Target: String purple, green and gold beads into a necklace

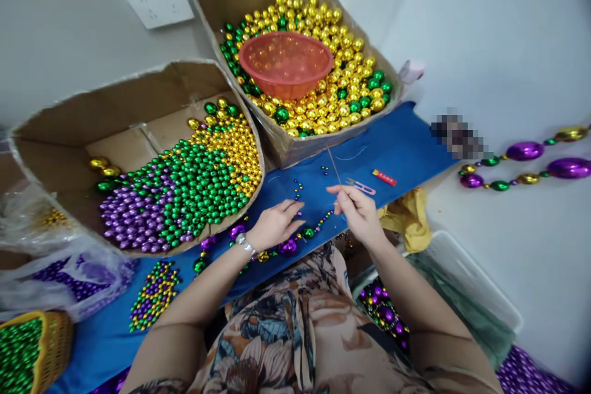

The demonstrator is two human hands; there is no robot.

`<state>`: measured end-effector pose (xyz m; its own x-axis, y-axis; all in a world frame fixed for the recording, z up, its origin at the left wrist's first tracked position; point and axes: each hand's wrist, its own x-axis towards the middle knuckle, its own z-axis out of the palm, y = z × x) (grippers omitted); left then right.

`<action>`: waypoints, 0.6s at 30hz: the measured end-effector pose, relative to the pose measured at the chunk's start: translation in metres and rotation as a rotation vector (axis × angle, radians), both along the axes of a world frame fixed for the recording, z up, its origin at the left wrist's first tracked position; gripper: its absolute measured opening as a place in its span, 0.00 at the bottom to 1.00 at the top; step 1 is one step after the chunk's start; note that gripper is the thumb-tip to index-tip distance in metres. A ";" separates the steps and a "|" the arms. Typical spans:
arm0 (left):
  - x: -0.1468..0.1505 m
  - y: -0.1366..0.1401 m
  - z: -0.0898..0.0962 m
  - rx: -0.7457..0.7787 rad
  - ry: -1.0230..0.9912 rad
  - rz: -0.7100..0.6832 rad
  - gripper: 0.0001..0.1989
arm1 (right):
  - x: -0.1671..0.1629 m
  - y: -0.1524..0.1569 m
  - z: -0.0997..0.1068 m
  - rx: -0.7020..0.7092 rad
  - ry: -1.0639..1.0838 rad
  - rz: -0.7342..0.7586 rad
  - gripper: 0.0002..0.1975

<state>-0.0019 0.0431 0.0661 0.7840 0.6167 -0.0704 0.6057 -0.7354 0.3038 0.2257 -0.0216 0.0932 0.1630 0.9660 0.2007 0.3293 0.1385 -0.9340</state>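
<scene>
My right hand is closed in a pinch round a thin, straight needle that points up and away from me. My left hand is low over the blue cloth with its fingers stretched out and apart, near small loose beads. Whether its fingertips touch any bead I cannot tell. Between my hands and my body runs a bead strand with a large purple bead and a green bead, its small-bead end close to my right hand. Pink thread snips lie just beyond my right hand.
A cardboard box of purple, green and gold beads stands at the left. Behind it, another box holds gold and green beads and a red bowl. A red packet lies on the blue cloth. A yellow basket stands lower left.
</scene>
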 end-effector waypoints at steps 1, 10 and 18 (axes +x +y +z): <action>0.005 0.001 -0.004 -0.017 -0.005 -0.008 0.23 | -0.002 -0.001 0.000 -0.003 0.008 0.007 0.17; 0.004 0.006 -0.037 0.012 0.234 -0.058 0.16 | -0.003 -0.016 0.008 0.055 0.095 -0.109 0.14; 0.001 0.007 -0.037 0.065 0.284 -0.030 0.16 | -0.002 -0.012 -0.003 0.082 -0.008 -0.152 0.14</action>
<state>-0.0010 0.0505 0.0291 0.7566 0.6039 -0.2507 0.6375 -0.7666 0.0769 0.2236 -0.0335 0.0906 0.3038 0.9107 0.2800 0.3600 0.1624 -0.9187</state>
